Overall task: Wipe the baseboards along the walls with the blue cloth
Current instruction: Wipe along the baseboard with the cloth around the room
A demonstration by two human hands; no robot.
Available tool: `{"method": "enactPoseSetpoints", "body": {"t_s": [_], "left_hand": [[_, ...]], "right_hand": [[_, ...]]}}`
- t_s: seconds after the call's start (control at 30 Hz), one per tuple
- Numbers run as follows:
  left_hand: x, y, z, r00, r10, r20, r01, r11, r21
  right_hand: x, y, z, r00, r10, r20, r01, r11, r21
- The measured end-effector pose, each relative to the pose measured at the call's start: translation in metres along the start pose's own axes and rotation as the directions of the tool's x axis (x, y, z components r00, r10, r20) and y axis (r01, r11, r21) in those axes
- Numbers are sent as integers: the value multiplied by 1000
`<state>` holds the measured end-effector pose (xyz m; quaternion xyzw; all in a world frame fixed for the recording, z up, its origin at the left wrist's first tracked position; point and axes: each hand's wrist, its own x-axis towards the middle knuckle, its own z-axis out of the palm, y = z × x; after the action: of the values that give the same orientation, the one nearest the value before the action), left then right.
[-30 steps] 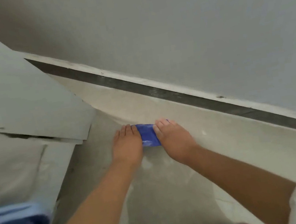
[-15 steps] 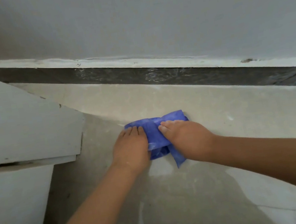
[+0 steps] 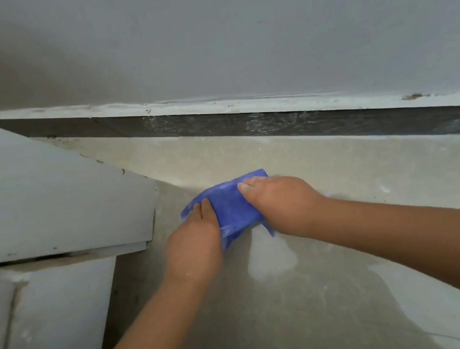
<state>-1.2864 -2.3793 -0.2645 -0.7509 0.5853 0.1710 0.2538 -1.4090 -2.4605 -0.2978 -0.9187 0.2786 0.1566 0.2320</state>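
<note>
The blue cloth (image 3: 231, 204) is bunched between my two hands, low over the pale floor (image 3: 342, 175), a short way in front of the wall. My left hand (image 3: 193, 239) holds its left side, with two fingers lying on top. My right hand (image 3: 280, 199) grips the right side with bent fingers, and a corner of cloth hangs below it. The baseboard (image 3: 304, 122) is a dark strip with a chipped white top edge (image 3: 227, 104). It runs across the view beyond the cloth and shows pale smears. Neither hand touches it.
Grey flat boards (image 3: 47, 201) lie stacked on the left, and their corner reaches close to my left hand. The grey wall (image 3: 231, 30) fills the upper view. A white dusty patch (image 3: 271, 257) marks the floor just below the cloth.
The view has swung toward the wall and closer to it. The cloth, small and flat between my hands before, is now bunched up larger, and both hands have shifted slightly right.
</note>
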Motion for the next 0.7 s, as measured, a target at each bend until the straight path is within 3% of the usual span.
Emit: {"method": "enactPoseSetpoints", "body": {"t_s": [0.07,0.13,0.2,0.23,0.33,0.47,0.6,0.7], "left_hand": [[-4,-14,-7,994,-89,-66,88,996,-19],[-3,-29,-4,979,-85,-184,83,996,-16],[1,-38,11,972,-85,-219,83,996,-16],[4,-40,22,966,-84,-244,81,996,-22],[6,-30,28,965,-37,-259,35,999,-12],[13,-16,51,993,-115,19,117,990,-79],[16,-13,52,985,-174,13,174,976,-134],[18,-18,42,966,-257,-3,250,941,-227]], "right_hand": [[11,-11,-10,997,-43,-70,43,999,3],[21,-19,-17,973,-104,-207,96,994,-45],[33,-25,-19,912,-160,-379,146,987,-67],[38,-27,-16,904,-168,-393,152,986,-73],[44,-26,4,944,-163,-286,128,982,-137],[39,-17,25,973,-157,-172,136,983,-127],[32,-5,26,997,-75,23,76,995,-56],[33,-3,22,1000,-25,-2,25,999,41]]}}
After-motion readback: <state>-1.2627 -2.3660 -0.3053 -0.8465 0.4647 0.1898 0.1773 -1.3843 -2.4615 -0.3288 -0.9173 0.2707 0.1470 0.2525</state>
